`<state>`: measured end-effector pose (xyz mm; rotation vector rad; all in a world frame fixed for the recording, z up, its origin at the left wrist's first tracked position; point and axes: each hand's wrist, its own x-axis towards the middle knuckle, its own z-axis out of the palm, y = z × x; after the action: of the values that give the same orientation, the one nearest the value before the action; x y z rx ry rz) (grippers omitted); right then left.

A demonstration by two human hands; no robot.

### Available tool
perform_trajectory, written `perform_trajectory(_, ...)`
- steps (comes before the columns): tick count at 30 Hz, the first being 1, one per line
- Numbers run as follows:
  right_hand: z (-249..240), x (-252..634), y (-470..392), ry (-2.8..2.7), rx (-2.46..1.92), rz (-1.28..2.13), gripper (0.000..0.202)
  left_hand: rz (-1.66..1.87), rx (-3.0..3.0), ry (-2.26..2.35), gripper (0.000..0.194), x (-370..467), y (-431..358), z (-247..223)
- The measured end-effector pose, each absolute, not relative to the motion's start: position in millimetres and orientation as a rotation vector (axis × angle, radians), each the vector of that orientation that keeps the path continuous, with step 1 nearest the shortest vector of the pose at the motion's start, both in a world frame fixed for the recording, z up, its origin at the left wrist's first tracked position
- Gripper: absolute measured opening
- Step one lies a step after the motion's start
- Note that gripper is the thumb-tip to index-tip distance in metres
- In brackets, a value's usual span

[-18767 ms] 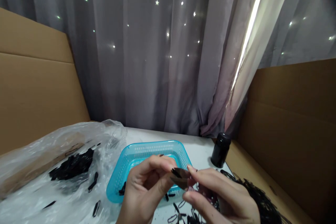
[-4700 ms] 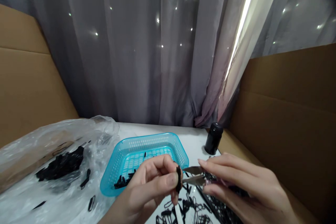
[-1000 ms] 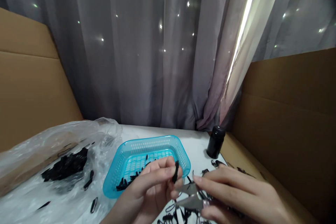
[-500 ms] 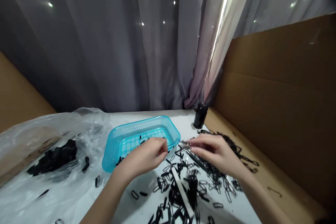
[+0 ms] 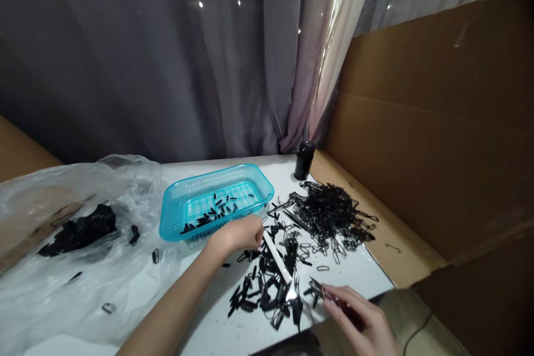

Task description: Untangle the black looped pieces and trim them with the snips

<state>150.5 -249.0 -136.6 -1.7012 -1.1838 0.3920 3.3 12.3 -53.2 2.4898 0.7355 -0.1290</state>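
My left hand (image 5: 246, 232) is closed just in front of the blue basket (image 5: 175, 228), above the upper end of a white strip (image 5: 277, 258); what its fingers hold is hidden. Near the table's front edge my right hand (image 5: 359, 314) grips a small dark red tool (image 5: 344, 310) whose metal tip touches small black pieces. Loose black pieces (image 5: 246, 295) lie around the strip. More small black pieces (image 5: 217, 211) are inside the basket. A tangled heap of thin black loops (image 5: 329, 211) sits at the right.
A black bottle (image 5: 304, 161) stands at the back right. Clear plastic (image 5: 137, 189) with a black bundle (image 5: 83, 231) covers the left. Cardboard (image 5: 438, 122) rises on the right, and a grey curtain (image 5: 167, 67) hangs behind.
My right hand has moved from beside the basket toward the table's front edge. My left hand has moved off the basket's front, showing more black pieces inside. The view has shifted down and right.
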Motion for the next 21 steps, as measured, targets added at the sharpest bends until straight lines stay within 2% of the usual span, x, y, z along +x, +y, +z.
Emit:
perform_trajectory(6,-127.7,140.9,-234.1,-1.158,-1.637,0.497,0.025,0.034,2.555,0.762,0.022,-20.5,-51.9,-51.3)
perform_trajectory(9,-142.3,129.8,-236.4,-0.998,-1.576,0.592,0.026,0.015,2.536,0.788,0.015,-35.9,-86.1,-66.3)
perform_trajectory(11,-153.3,122.2,-239.6,-0.846,-1.521,0.654,0.031,0.088,2.465,0.863,0.019,-45.3,-100.5,-84.7)
perform_trajectory(13,-160.5,115.1,-242.0,-0.741,-1.465,0.695,0.036,0.225,2.397,0.904,0.023,-53.4,-107.7,-103.8)
perform_trajectory(16,-161.1,106.4,-242.7,-0.717,-1.414,0.703,0.036,0.387,2.337,0.914,0.020,-61.5,-110.9,-123.0)
perform_trajectory(21,-151.2,99.7,-238.3,-0.848,-1.387,0.694,0.032,0.608,2.346,0.944,0.014,-65.3,-112.9,-131.0)
